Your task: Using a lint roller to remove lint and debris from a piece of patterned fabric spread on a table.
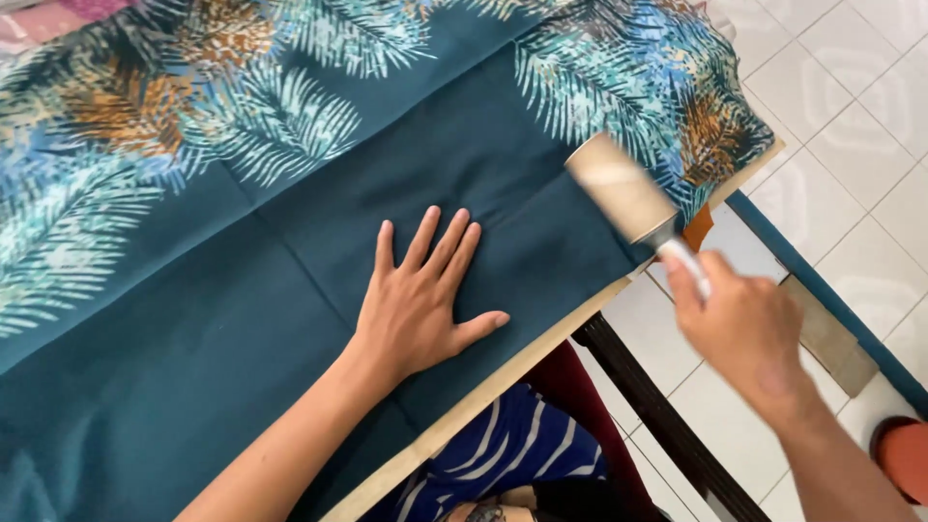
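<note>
Two hands are busy: the right hand, low on the right, is closed around a lint roller touching the dark cloth, while the left hand lies open and flat mid-frame, likely to keep it smooth.

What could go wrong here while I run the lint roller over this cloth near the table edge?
1. The lint roller sits close to the table's edge; a stroke could run off the dark teal cloth.
2. The left hand pins only one patch, so cloth near the roller might bunch or drag.
3. The right hand grips the handle's end, so the blurred roller may tilt.
</note>
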